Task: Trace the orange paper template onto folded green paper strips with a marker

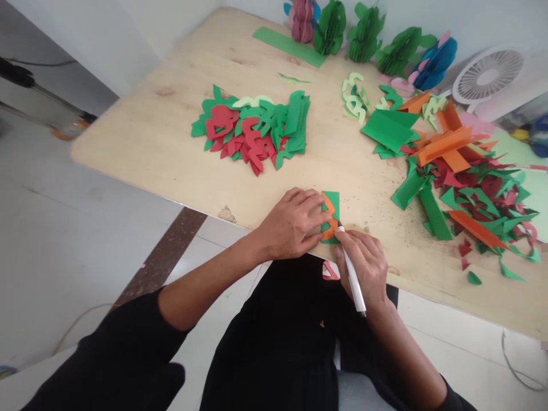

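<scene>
A small green paper piece (335, 200) lies near the table's front edge with an orange wavy paper cut-out (329, 230) on top. My left hand (295, 224) lies over their left side, fingers stretched out and pressing them down; part of the cut-out is hidden under the fingertips. In my right hand (366, 262) a white pen (353, 279) is gripped, its dark tip at the right edge of the orange cut-out, on the green paper.
Green and red cut-outs (252, 128) are heaped at left. Green, orange and red scraps (466, 182) spread across the right. Along the wall stand folded paper figures (368, 34) and a white fan (488, 77). A green strip (289, 45) lies at the back.
</scene>
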`<state>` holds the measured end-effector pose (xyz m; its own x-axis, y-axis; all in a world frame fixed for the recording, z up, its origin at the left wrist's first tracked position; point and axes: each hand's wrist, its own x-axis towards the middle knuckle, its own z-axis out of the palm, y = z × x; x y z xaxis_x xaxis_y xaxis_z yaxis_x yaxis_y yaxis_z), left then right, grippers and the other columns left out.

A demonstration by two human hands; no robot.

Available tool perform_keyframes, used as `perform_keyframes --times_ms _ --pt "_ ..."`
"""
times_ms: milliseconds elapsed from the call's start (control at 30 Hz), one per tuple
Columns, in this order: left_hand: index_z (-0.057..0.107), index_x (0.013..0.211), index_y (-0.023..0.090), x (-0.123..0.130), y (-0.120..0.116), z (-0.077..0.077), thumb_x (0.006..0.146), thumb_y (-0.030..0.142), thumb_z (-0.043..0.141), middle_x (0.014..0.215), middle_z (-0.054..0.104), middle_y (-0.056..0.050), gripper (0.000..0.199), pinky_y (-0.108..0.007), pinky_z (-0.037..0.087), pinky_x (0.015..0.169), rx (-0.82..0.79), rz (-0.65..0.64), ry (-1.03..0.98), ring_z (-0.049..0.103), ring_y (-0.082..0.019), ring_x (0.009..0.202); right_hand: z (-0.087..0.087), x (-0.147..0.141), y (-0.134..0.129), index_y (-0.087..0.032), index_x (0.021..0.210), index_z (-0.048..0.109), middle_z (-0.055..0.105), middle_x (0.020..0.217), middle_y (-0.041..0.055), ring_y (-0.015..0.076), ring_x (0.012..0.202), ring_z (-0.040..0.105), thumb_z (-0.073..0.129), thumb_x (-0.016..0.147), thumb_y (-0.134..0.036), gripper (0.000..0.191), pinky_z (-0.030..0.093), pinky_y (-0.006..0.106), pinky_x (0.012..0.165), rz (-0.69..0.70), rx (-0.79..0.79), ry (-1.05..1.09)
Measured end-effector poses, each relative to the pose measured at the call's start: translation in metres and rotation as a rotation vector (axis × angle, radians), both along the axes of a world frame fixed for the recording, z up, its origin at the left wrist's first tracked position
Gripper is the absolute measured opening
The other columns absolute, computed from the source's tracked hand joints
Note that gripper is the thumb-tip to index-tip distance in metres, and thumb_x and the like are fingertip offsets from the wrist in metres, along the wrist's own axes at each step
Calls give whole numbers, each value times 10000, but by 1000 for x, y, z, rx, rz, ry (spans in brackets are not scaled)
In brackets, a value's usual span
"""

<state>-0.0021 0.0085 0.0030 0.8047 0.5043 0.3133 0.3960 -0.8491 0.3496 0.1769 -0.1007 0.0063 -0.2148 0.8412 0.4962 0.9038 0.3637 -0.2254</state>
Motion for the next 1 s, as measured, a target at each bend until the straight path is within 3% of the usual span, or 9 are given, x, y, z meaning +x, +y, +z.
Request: perform_keyframes --times_ms 1000 --pt "619 1176 225 -1 2 -5 930 374 552 1315 559 -109 295 -469 335 1085 6 1 20 452 -288 1274 -2 0 -1 -152 1177 637 753 969 80 218 952 691 555 896 -129 294 494 356 853 -9 -5 20"
